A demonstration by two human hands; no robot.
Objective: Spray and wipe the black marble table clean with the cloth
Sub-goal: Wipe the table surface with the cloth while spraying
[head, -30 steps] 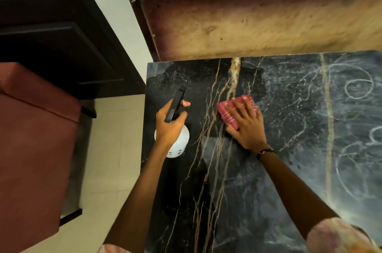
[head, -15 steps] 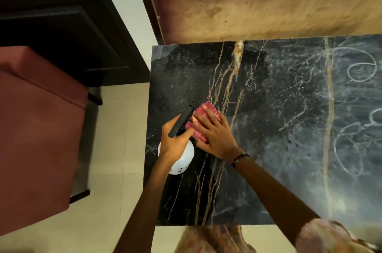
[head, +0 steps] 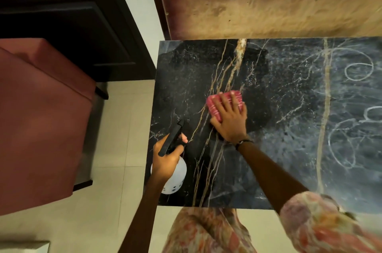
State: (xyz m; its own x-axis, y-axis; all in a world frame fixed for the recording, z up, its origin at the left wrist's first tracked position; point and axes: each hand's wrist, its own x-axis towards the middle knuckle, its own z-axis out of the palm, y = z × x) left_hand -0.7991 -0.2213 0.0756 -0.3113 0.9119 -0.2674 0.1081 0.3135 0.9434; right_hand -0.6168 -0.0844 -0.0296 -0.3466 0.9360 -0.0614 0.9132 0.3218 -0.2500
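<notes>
The black marble table (head: pixel 289 149) has gold veins and white chalk scribbles on its right part. My right hand (head: pixel 229 118) presses flat on a folded pink cloth (head: pixel 215 104) near the table's left middle, fingers spread over it. My left hand (head: pixel 165 159) grips a white spray bottle (head: pixel 175 178) with a black trigger head (head: pixel 171 139), held over the table's left front corner. The marble around the cloth looks darker than the hazy right side.
A red upholstered seat (head: pixel 37 124) stands at the left across a strip of pale floor tiles (head: pixel 119 149). A dark cabinet (head: pixel 62 14) is at the back left. A worn wooden surface (head: pixel 268 0) borders the table's far edge.
My right hand slid the cloth left toward the bottle, then back to the right and away from me. The left hand with the bottle came nearer the table's front edge.
</notes>
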